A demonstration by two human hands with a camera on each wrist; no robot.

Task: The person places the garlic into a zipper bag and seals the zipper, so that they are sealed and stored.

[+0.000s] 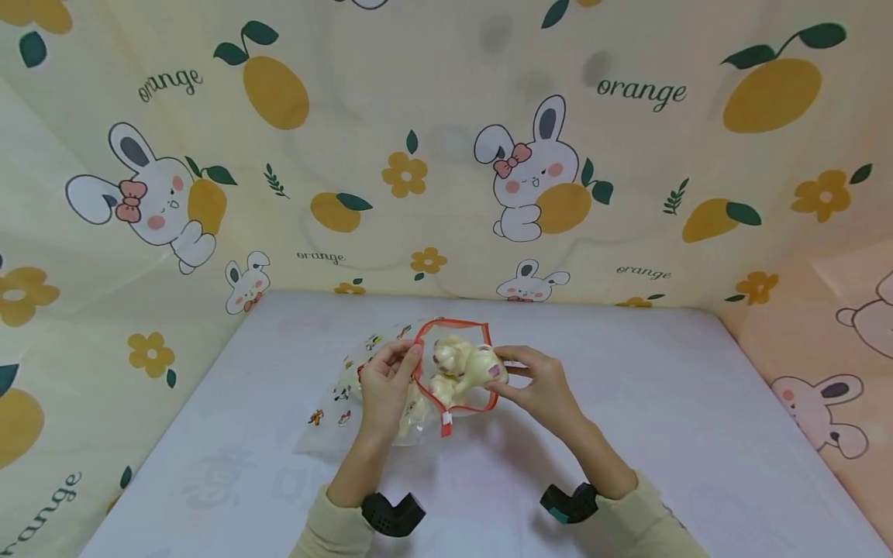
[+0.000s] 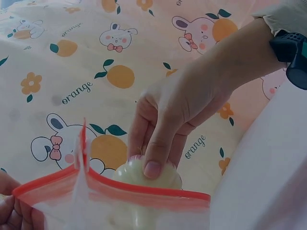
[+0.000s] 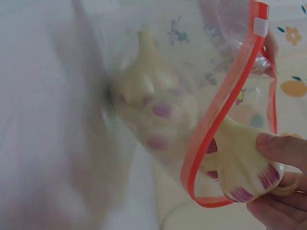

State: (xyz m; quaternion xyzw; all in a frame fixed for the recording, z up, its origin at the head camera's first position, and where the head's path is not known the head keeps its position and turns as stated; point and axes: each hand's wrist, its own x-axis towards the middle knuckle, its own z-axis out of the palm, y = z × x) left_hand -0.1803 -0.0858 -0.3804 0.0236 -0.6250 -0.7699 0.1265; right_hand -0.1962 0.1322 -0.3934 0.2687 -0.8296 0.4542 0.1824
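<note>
A clear printed zip bag point(image 1: 324, 438) with a red zip edge stands with its mouth spread wide. At the left side of that mouth, my left hand point(image 1: 384, 391) pinches the red edge between thumb and fingers. My right hand point(image 1: 544, 387) grips a pale garlic bulb point(image 3: 240, 163) with purple streaks, partly inside the opening. Its root end faces my palm, with a bit of twine by the fingers. Behind the clear plastic, another garlic bulb point(image 3: 148, 81) shows in the right wrist view. The lower part of the held bulb is behind the bag wall in the left wrist view.
A white slider point(image 3: 261, 27) sits at one end of the red zip. The pale table point(image 1: 649, 434) reaches back to a cloth backdrop point(image 1: 432, 85) printed with rabbits and oranges. Black wrist devices are worn on both forearms.
</note>
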